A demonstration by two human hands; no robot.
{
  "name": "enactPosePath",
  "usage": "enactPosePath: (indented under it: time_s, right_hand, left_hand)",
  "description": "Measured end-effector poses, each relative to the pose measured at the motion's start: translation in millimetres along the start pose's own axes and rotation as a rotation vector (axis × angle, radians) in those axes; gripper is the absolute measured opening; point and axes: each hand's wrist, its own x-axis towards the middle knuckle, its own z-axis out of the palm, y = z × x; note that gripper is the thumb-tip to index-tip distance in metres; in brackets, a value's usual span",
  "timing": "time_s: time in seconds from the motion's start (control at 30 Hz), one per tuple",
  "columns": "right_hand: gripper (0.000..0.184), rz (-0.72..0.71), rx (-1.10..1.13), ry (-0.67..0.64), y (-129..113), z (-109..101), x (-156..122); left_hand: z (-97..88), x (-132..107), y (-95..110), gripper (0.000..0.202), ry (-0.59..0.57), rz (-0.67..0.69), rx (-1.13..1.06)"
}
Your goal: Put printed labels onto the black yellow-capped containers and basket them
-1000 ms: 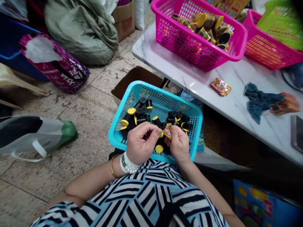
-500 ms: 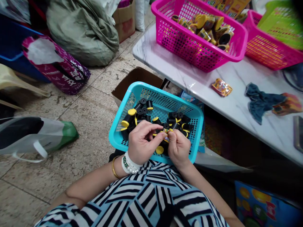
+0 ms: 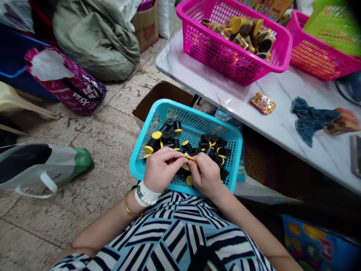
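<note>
My left hand (image 3: pixel 163 168) and my right hand (image 3: pixel 206 175) meet over a turquoise basket (image 3: pixel 236 150). The fingertips of both are closed on a small yellow printed wrapper (image 3: pixel 190 157), partly covered by the fingers. Whether something sits inside it, I cannot tell. Below and around the hands, several black cylinders (image 3: pixel 177 125) with yellow caps (image 3: pixel 156 135) lie loose in the basket. Some show a black end with a small hole in the middle.
On the marble-patterned table (image 3: pixel 225 98) stands a pink basket (image 3: pixel 194 45) of wrapped yellow-capped cylinders (image 3: pixel 245 30). Near it lie a stack of printed wrappers (image 3: pixel 263 103), a dark blue cloth (image 3: pixel 306 120) and a phone (image 3: pixel 355 156). Bags, including a purple one (image 3: pixel 66 82), stand on the floor.
Both hands have moved slightly left, keeping the wrapper between them. The wrapper now shows more clearly between the fingertips.
</note>
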Motion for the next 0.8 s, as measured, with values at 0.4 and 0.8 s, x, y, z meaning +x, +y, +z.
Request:
enactPosePath:
  time_s: [0.4,0.8]
  right_hand:
    - [0.020,-0.138,-0.005,-0.268,4.7,0.8,28.7]
    - [0.023,0.112,-0.333,-0.566,53.5,8.8,69.8]
  left_hand:
    - [-27.3,9.6,1.7,0.010,-0.027,-0.222,-0.103]
    - [-22.1,9.3,-3.6,0.032,-0.105,-0.630,-0.514]
